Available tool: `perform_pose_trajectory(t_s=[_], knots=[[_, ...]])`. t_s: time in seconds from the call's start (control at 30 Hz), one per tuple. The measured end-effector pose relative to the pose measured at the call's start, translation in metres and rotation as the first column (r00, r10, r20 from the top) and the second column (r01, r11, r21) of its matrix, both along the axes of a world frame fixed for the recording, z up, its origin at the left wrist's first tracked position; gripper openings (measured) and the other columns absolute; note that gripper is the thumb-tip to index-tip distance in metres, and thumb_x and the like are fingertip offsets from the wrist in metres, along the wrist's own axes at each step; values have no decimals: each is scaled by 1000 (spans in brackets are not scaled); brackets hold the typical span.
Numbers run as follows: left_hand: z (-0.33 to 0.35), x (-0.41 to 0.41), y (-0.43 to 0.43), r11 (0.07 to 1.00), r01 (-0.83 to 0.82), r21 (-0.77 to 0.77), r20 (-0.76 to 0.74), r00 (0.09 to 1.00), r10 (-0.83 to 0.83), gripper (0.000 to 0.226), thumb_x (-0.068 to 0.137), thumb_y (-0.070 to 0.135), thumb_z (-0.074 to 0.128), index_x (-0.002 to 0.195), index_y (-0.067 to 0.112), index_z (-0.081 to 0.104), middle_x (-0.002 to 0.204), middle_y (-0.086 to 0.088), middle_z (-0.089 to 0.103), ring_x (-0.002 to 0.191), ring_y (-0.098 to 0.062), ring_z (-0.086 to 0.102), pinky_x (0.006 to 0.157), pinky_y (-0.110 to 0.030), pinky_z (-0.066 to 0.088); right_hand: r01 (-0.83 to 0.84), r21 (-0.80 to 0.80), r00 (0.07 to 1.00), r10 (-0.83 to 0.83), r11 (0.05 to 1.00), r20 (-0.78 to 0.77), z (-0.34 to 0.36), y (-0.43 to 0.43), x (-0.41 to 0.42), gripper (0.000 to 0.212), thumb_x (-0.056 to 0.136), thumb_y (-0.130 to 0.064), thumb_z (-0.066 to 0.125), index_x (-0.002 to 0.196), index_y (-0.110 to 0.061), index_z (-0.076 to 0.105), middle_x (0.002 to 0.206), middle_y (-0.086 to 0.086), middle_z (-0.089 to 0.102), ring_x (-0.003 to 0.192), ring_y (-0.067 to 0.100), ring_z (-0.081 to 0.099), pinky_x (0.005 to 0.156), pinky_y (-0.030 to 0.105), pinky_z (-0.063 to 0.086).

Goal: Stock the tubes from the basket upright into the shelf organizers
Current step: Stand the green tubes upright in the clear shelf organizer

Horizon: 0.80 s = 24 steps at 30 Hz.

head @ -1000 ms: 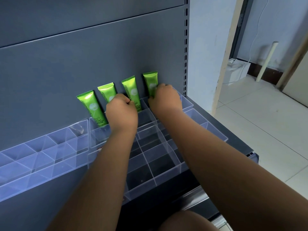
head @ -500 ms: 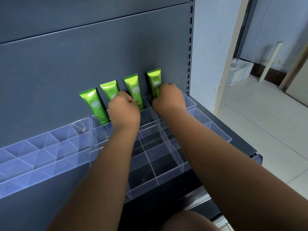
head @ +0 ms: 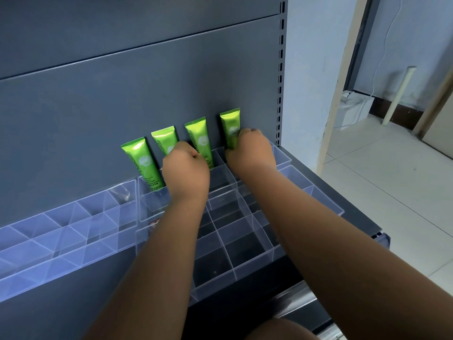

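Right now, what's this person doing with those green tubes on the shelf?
A person is stocking by hand. Four green tubes stand in the back row of a clear organizer, leaning against the grey back panel. The right hand grips the rightmost tube. The left hand, fingers curled, sits between the second tube and the third tube, hiding the second one's lower part; which it holds is unclear. The nearer compartments in view hold no tubes.

So the left hand (head: 186, 169) covers the lower half of the second tube (head: 163, 141), fingertips tucked out of sight (can't tell which tube it's gripping). The right hand (head: 251, 150) hides the base of the fourth tube (head: 230, 123). And the left organizer (head: 61, 229) runs off frame.
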<state>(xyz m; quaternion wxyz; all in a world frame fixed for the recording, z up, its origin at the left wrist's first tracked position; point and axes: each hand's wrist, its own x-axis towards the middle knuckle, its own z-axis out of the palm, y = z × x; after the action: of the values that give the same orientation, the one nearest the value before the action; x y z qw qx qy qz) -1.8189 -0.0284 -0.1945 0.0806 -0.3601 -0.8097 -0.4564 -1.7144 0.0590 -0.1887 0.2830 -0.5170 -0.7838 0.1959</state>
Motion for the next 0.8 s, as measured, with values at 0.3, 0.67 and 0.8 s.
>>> perform_pose_trajectory(t_s=[0.3,0.67,0.8], knots=[[0,-1,-1,1000,6,17,18,1000,-6,16,86,-2,55,86,10,65,82,-5,64,75,-23,54,63,-29,36,18,47,1000,-18,999,-6,-2,5,-3,35,93,-31,66,118,-6,61,122,16,55,114,36,54,78,35,41],[0,-1,0,1000,6,26,40,999,-7,15,87,-1,55,86,11,65,84,-8,66,75,-23,56,62,-28,37,0,28,999,1,1000,-48,-3,10,-1,29,95,-33,66,108,-7,64,121,14,53,114,36,52,80,35,40],[1,-1,0,999,7,32,38,999,-9,15,86,-1,55,87,9,65,85,-8,67,75,-24,56,63,-28,37,7,19,999,-6,1000,-42,-4,11,-1,29,96,-31,65,110,-7,63,122,15,53,115,36,51,79,35,39]])
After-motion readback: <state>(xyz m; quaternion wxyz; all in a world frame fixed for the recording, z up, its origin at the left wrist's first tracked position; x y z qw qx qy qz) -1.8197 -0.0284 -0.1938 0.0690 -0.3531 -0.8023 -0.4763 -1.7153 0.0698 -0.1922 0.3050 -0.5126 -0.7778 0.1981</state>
